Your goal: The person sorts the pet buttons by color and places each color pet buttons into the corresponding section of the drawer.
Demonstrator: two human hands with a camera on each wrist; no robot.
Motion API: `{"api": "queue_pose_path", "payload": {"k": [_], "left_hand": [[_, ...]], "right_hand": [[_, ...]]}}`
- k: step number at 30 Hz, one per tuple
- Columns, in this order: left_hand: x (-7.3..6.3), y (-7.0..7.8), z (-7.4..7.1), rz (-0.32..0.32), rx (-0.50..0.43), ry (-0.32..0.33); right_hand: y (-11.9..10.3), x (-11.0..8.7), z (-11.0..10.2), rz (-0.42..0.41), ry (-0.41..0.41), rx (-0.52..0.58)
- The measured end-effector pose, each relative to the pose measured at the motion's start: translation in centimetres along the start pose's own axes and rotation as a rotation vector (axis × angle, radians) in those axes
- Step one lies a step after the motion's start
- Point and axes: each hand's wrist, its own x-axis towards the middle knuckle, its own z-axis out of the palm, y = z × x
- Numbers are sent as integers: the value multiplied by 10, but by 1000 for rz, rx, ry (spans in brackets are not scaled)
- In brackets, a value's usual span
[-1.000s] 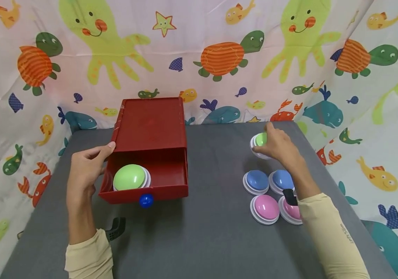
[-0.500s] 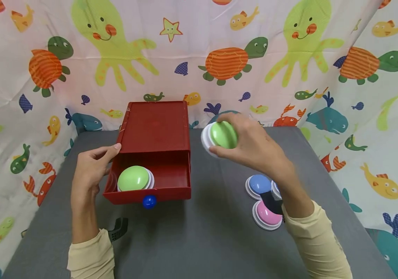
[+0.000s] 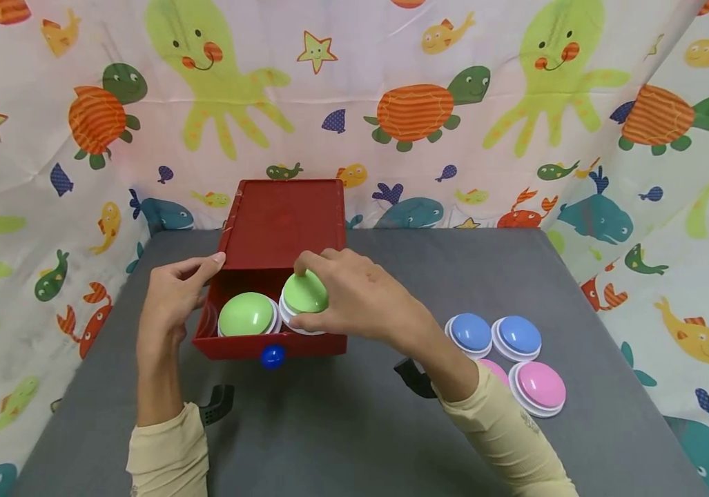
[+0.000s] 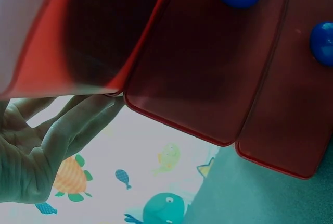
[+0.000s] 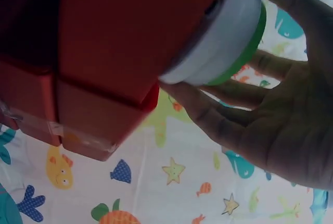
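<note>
A red drawer unit stands with its top drawer pulled out, a blue knob on its front. Inside the drawer, at left, lies a green domed push button on a white base. My right hand grips a second green push button by its rim, tilted over the drawer's right half; the right wrist view shows its white base by the red drawer wall. My left hand touches the unit's left front edge with thumb and fairly straight fingers.
On the grey table at right sit two blue push buttons and two pink ones, one pink partly behind my right forearm. Lower drawers with blue knobs show in the left wrist view. A printed sea-animal curtain hangs behind.
My right hand has carried the second green push button left from the far right of the table to the open drawer. My left hand has kept its place on the drawer unit.
</note>
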Motion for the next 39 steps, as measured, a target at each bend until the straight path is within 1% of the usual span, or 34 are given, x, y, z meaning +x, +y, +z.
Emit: {"api": "queue_pose_path", "payload": {"k": [3,8,11,16,20,23,28,33,36,39], "left_hand": [[0,1,1,8,-6,8],[-1,1,2,-4,-4,18],[-1,1,2,0,-2,8],[-2,2,2,14,-6,11],[-1,3,3,15,-5,7],[-2,3,2,11,-4,8],[-2,4,3,11,-7,11],[-1,4,5,7,-12,12],[0,4,4,-4,-16,14],[-1,2,4,-9,-18,15]], "right_hand": [[-6,4,6,28,9,-63],[-16,10,15,65,18,-177],[-21,12,21,101,1,-228],[-24,19,32,127,-17,-294],[-26,22,36,149,-44,-337],[-26,21,34,155,-69,-317],[-21,13,25,153,-45,-238],[-16,6,23,109,-18,-238],[-13,5,24,75,-20,-241],[-13,6,25,74,-26,-238]]}}
